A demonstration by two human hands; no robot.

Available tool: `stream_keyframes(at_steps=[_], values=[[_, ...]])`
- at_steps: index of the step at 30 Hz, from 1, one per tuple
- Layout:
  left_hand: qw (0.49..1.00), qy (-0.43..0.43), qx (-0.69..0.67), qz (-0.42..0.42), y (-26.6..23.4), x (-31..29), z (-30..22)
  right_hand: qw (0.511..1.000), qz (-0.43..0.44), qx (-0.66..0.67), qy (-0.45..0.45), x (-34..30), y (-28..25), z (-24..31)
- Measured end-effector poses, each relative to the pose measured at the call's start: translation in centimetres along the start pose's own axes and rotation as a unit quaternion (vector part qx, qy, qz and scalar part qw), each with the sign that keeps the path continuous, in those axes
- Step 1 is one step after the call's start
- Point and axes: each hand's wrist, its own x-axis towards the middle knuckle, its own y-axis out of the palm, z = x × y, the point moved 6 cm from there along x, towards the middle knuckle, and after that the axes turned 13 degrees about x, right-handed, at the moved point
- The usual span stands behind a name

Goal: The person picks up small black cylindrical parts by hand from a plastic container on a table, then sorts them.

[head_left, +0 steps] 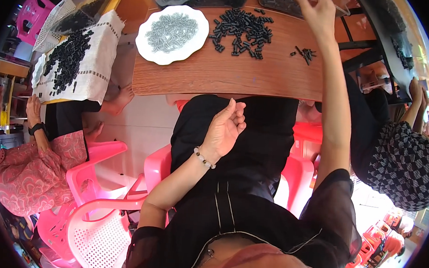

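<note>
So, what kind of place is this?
Maybe a shared workroom: small black cylindrical pieces lie heaped on the brown wooden table, with more on the white striped cloth beside a person in a patterned pink top.

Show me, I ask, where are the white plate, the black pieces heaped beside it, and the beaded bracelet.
White plate (203,33): head view, bare rim, right side.
Black pieces (239,28): head view, middle of heap.
Beaded bracelet (202,159): head view, middle beads.

Pale tiled floor (144,117) — brightly lit lower right — and pink plastic chairs (157,166).
</note>
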Motion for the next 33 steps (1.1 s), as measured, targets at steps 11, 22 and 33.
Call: stream_keyframes(at_steps=[11, 22, 33], values=[[0.998, 0.005, -0.058, 0.035, 0.4, 0.2, -0.9, 0.984, -0.076, -0.163, -0.014, 7.3, -0.2, -8.9], [0.995, -0.028, -0.091, 0.009, -0.2, 0.5, -0.1, 0.959, 0.156, -0.029, -0.236, -8.4, 8.4, 1.1], [0.991, 0.102, 0.084, -0.034, -0.1, 0.0, -2.4, 0.968, 0.154, -0.014, -0.197, -11.8, 11.4, -0.6]])
